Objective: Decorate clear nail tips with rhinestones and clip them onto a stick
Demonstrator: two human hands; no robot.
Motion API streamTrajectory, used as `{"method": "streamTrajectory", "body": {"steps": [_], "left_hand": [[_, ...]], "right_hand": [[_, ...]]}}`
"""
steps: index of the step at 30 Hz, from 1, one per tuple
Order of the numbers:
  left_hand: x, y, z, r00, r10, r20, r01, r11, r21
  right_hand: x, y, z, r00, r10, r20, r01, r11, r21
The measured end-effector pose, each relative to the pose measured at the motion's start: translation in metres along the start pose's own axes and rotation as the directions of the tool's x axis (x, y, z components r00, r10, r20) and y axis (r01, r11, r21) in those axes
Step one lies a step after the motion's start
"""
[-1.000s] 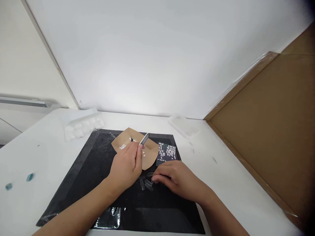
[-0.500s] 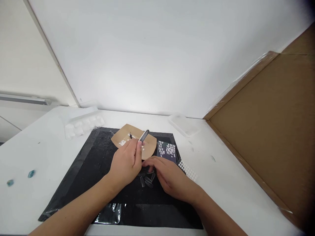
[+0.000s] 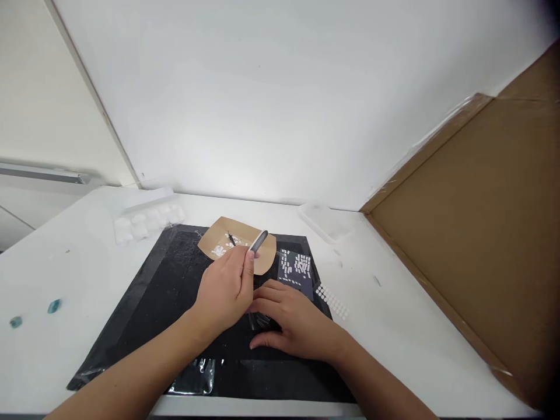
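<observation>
My left hand (image 3: 225, 286) is closed around a nail file (image 3: 258, 241), dark grey with a white edge, whose rounded end points up past my thumb. Its lower part is hidden in the fist. Beside it, my right hand (image 3: 286, 318) lies palm down with thumb and fingers apart. Under that palm, several clear nail tips (image 3: 261, 321) show partly on the black mat (image 3: 175, 303). The right fingertips reach close to the left hand, and what they touch is hidden. Just beyond both hands stands a brown paper tray (image 3: 266, 259) with small white pieces and a dark clip-like item.
A dark card with white stickers (image 3: 295, 271) and a sheet of white dots (image 3: 333, 301) lie right of my hands. Clear plastic trays stand at back left (image 3: 149, 219) and back right (image 3: 326, 221). Two teal pieces (image 3: 53, 306) lie far left; cardboard (image 3: 472, 233) rises at right.
My right hand has opened out and spread over the clear nail tips, its thumb moving away from the fingers. My left hand still holds the nail file in nearly the same place.
</observation>
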State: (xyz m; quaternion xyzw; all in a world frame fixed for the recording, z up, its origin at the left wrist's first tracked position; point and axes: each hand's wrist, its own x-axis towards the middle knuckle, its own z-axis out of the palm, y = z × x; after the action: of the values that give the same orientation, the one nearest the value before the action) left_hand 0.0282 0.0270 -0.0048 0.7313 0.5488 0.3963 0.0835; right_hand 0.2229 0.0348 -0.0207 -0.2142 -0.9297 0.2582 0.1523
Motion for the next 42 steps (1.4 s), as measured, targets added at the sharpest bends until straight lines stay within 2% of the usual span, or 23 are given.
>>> {"method": "streamTrajectory", "body": {"steps": [8,20,27,32,36,42], "left_hand": [[0.000,-0.001,-0.001,1.000,-0.007,0.029,0.007,1.000,-0.017],[-0.002,-0.002,-0.001,0.998,0.004,0.061,-0.001,0.999,-0.051],[-0.001,-0.001,-0.002,0.998,-0.001,0.069,0.006,0.998,-0.069],[-0.001,0.001,-0.003,0.998,-0.003,0.071,0.010,0.996,-0.089],[-0.001,0.001,-0.003,0.998,-0.003,0.070,0.008,0.996,-0.084],[-0.001,0.001,-0.004,0.998,-0.002,0.069,0.008,0.997,-0.082]], "right_hand": [[0.002,0.003,0.006,1.000,0.006,-0.003,-0.006,1.000,0.001],[-0.003,0.005,0.003,0.998,0.068,0.008,-0.067,0.997,-0.044],[-0.008,0.003,-0.009,0.994,0.081,-0.067,-0.081,0.997,-0.005],[-0.013,0.008,-0.022,0.966,0.204,-0.156,-0.205,0.979,0.007],[-0.018,0.013,-0.028,0.945,0.282,-0.165,-0.293,0.955,-0.049],[-0.018,0.018,-0.030,0.955,0.257,-0.151,-0.276,0.953,-0.125]]}}
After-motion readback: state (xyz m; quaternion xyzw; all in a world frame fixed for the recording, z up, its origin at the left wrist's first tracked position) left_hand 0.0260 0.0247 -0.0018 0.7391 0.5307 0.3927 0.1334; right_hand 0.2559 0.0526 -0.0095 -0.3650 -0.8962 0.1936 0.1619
